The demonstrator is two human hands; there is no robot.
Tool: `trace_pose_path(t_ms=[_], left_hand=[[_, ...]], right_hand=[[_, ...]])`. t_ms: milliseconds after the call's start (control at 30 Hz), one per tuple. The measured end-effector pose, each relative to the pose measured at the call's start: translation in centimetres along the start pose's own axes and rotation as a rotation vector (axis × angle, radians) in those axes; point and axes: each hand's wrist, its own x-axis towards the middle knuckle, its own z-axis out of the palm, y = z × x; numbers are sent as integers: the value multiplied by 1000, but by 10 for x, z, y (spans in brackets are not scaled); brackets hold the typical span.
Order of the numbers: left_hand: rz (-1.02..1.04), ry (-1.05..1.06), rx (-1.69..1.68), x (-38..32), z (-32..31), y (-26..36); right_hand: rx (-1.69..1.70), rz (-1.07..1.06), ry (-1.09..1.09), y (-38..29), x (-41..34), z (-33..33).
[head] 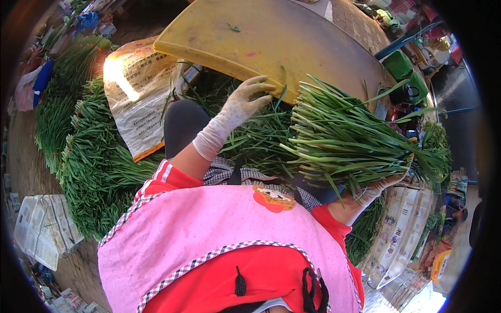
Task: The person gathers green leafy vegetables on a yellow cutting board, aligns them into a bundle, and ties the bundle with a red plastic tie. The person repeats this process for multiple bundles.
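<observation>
A large loose bunch of garlic chives [348, 133] lies across my right hand [379, 189], which wears a thin pale glove and grips it from below. Its pale stem ends face left and the green leaves trail right. My left hand [252, 96], in a stained pale glove, is apart from the bunch, fingers spread and slightly curled with nothing in them. It hovers at the near edge of a yellow tabletop [274, 35]. Below it, loose green leaves [258, 135] cover my lap and the space under the table edge. Part of my right hand is hidden by leaves.
Tied bundles of chives [98, 164] are piled at my left, beside a printed woven sack [137, 98]. White plastic crates stand at left [47, 227] and right [403, 231]. Green containers [407, 74] sit past the table's right end. A leaf scrap [233, 28] lies on the table.
</observation>
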Motion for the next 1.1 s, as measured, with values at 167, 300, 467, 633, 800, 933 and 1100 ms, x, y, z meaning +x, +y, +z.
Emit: trace_pose_path(t_ms=[167, 300, 467, 633, 800, 933, 1100], left_hand=[[245, -15, 80, 18, 26, 22], [87, -39, -150, 22, 35, 24], [-306, -41, -1295, 16, 25, 11], [51, -51, -593, 12, 11, 13], [244, -21, -25, 18, 25, 25], [-132, -106, -628, 19, 18, 12], [-26, -107, 516, 1, -13, -5]], right_hand=[[-29, 38, 60, 5, -6, 4], [-111, -22, 148, 3, 7, 2], [-80, -14, 45, 6, 16, -5], [-70, -17, 41, 8, 6, 0], [-87, -2, 65, 4, 6, 10], [-106, -38, 99, 3, 4, 11], [-95, -50, 78, 4, -6, 10]])
